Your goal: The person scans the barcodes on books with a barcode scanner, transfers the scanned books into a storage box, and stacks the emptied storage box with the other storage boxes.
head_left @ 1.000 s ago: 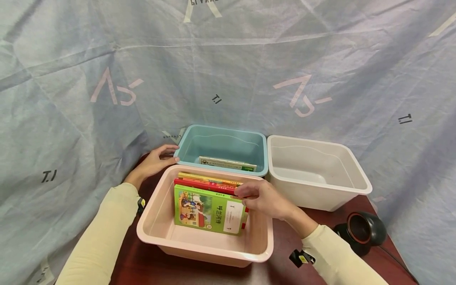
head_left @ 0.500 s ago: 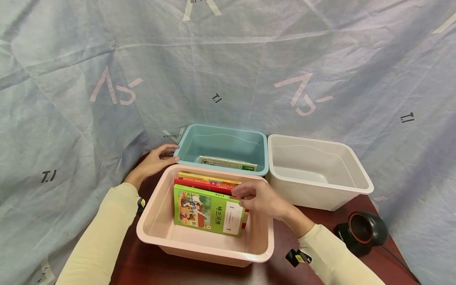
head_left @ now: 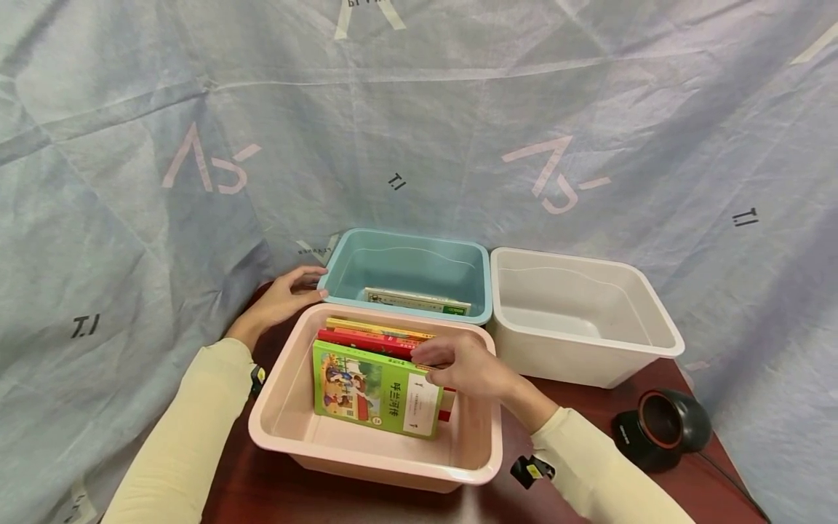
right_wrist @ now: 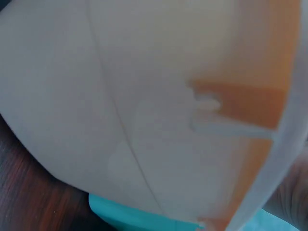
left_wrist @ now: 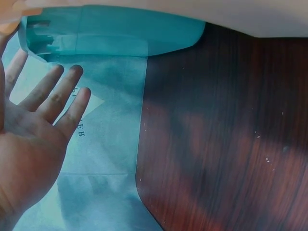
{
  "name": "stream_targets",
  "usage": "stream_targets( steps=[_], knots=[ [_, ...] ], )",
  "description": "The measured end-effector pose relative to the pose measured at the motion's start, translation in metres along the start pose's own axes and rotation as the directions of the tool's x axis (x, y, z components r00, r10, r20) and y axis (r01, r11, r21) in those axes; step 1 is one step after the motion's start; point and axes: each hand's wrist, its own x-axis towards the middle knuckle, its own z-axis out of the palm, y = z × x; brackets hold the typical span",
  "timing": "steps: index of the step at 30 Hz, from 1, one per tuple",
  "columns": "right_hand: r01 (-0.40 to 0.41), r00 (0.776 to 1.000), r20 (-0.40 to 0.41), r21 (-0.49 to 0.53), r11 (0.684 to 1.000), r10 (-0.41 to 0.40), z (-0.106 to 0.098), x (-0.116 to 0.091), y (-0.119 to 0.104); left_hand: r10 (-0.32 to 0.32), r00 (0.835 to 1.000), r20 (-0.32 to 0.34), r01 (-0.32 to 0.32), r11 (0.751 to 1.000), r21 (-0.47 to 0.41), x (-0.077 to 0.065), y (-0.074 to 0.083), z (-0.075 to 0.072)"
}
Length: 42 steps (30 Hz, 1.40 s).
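In the head view a green picture-covered book (head_left: 356, 389) stands on its long edge in the pink bin (head_left: 373, 473). My right hand (head_left: 468, 367) pinches its upper right corner, thumb in front and fingers behind. Behind it stand a red book (head_left: 353, 339) and several yellow and orange ones. At the blue bin's (head_left: 419, 263) left rim is my left hand (head_left: 278, 300), thumb and fingers spread; the left wrist view shows this hand (left_wrist: 38, 125) with its fingers extended. In the right wrist view the bin's pale wall (right_wrist: 120, 96) hides most of the right hand.
A pale book (head_left: 412, 299) lies in the blue bin behind the pink one. To its right stands a white bin (head_left: 576, 353). A black rounded device (head_left: 668, 426) with a cable sits on the dark red table (head_left: 314, 502). A grey cloth (head_left: 419, 131) hangs behind.
My right hand has shifted slightly left and toward me with the green book, which now leans out from the red book behind it. The left hand stays at the blue rim.
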Motion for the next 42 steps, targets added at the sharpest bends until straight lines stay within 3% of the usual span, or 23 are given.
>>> stream_targets(
  steps=[16, 22, 26, 34, 42],
  knots=[
    [-0.126, 0.989, 0.071, -0.053, 0.991, 0.13, 0.011, 0.017, 0.003, -0.024, 1.0, 0.017, 0.024, 1.0, -0.011, 0.0, 0.001, -0.002],
    [-0.119, 0.985, 0.118, -0.044, 0.992, 0.124, 0.014, 0.021, 0.007, -0.054, 0.998, 0.028, 0.054, 0.999, 0.003, -0.015, 0.028, -0.003],
    [-0.121, 0.987, 0.104, -0.036, 0.992, 0.125, 0.016, 0.021, 0.009, -0.048, 0.998, 0.039, 0.048, 0.999, 0.017, -0.021, 0.04, -0.004],
    [-0.1, 0.994, 0.039, -0.07, 0.993, 0.103, 0.018, 0.015, 0.006, -0.034, 0.999, 0.017, 0.034, 0.999, 0.025, -0.003, 0.003, -0.002],
    [-0.109, 0.994, -0.021, -0.067, 0.992, 0.108, 0.019, 0.009, 0.002, -0.029, 1.0, 0.002, 0.029, 0.999, 0.033, -0.002, 0.001, -0.001]
  ],
)
